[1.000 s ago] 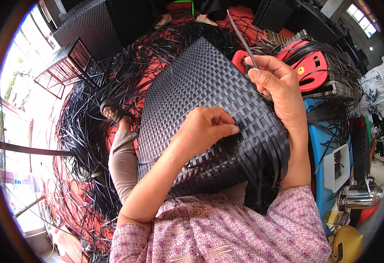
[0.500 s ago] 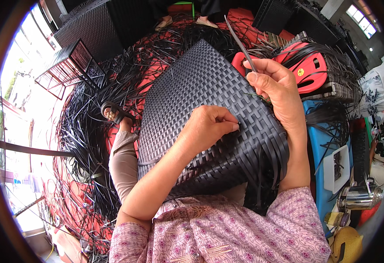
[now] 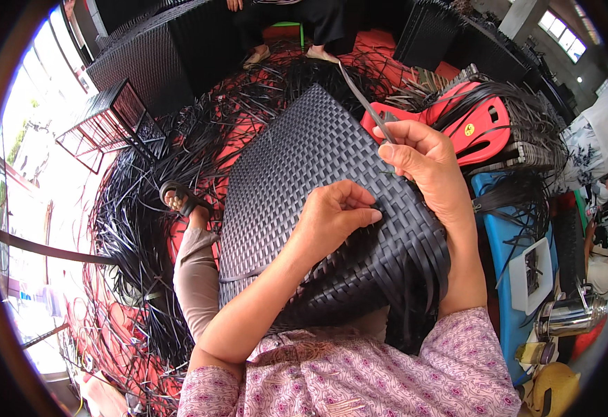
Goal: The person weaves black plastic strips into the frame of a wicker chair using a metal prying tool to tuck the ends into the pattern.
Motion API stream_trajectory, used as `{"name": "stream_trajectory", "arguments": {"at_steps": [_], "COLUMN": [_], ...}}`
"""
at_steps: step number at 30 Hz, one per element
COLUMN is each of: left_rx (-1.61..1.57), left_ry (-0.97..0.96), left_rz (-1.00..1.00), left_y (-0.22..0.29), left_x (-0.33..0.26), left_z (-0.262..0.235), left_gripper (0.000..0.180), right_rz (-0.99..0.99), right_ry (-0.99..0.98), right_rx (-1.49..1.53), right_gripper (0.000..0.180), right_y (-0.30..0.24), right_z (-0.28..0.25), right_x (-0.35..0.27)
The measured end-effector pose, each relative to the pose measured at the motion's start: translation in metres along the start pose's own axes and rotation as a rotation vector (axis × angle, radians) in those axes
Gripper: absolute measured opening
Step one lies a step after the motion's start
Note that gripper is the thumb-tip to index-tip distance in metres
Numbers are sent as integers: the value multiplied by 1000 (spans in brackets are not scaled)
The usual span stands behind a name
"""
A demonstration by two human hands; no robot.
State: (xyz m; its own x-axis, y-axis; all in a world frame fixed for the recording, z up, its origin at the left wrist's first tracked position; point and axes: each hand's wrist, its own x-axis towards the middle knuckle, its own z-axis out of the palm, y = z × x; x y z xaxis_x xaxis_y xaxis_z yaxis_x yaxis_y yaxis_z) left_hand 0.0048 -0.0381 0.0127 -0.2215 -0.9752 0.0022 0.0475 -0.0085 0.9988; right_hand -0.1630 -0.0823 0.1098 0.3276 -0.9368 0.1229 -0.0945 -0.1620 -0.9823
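- At far left, bright windows; below them, loose black plastic strips (image 3: 134, 229) lie tangled over a red floor (image 3: 214, 149).
- A wire-frame basket skeleton (image 3: 113, 121) stands at upper left, beside a finished dark woven box (image 3: 154, 59).
- The person's foot in a black sandal (image 3: 179, 198) rests among the strips, the knee bent beside the work.
- A large dark woven panel (image 3: 297, 167) lies tilted across the person's lap at centre, with unwoven strip ends hanging off its lower right edge.
- The left hand (image 3: 332, 219) presses on the panel's weave, fingers curled together, fingertips pinching at the surface near the right edge.
- The right hand (image 3: 422, 160) is clamped on 1 grey weaving strip (image 3: 359, 94), which runs up and leftward from the fist, just above the panel's right edge.
- Behind that hand sits a red plastic stool (image 3: 481, 128), draped with strips.
- At far right stand a blue box (image 3: 502, 229) and a metal kettle (image 3: 571, 316).
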Motion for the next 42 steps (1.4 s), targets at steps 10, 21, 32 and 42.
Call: {"name": "stream_trajectory", "arguments": {"at_steps": [10, 21, 32, 42], "left_rx": [-131, -166, -44, 327], "left_ry": [-156, -69, -51, 1], "left_rz": [-12, 28, 103, 415], "left_y": [7, -10, -4, 11], "left_x": [-6, 1, 13, 16], "left_z": [-13, -1, 6, 14], "left_gripper": [22, 22, 23, 22], "right_rz": [21, 16, 19, 6], "right_ry": [-17, -23, -30, -47], "right_rx": [-14, -56, -70, -23], "right_gripper": [27, 27, 28, 28], "right_y": [-2, -1, -1, 1], "right_z": [-1, 0, -1, -5], "right_x": [0, 1, 0, 2]}}
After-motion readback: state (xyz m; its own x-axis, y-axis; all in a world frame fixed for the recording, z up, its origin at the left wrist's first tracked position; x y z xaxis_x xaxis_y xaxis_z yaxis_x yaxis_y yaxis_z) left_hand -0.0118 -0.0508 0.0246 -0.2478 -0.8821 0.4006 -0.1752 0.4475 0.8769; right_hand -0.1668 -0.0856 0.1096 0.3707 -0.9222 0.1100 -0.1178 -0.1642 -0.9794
